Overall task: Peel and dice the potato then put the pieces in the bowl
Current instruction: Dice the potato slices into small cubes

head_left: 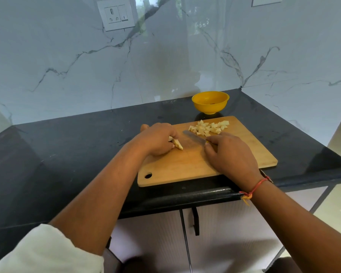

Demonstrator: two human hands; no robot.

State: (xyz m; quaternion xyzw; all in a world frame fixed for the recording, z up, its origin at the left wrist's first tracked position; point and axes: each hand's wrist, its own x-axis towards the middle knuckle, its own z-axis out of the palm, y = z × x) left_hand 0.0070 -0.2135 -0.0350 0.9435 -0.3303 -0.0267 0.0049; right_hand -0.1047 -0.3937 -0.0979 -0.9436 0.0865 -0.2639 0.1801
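A rectangular light wooden cutting board (195, 164) with a round hanging hole in its near left corner lies on the black stone desk (77, 154), close to the desk's front edge. The left hand (158, 139) rests on the board's left part, its fingers curled round a pale, peeled wedge of potato (177, 144) whose pointed end sticks out toward the right. The right hand (231, 153) is clenched round the handle of a steel-bladed kitchen knife (193, 136). The handle is almost wholly hidden in the grip, and the blade lies low over the board, its tip pointing away and to the left, between the two hands. Whether the edge touches the wood cannot be told.

A heap of pale diced potato pieces (209, 127) sits on the far right part of the board, just beyond the blade. A small round yellow plastic bowl (210, 107) stands on the desk just past the board's far edge, near the heap and apart from it.

A red and yellow thread band (257, 187) circles the right wrist, and a white sleeve (47, 251) covers the left upper arm. Behind the desk rises a glossy white marble wall with grey veins (67, 66), carrying a white socket plate (116, 15). Below the desk's edge hang pale cabinet doors with a black handle (195, 221).
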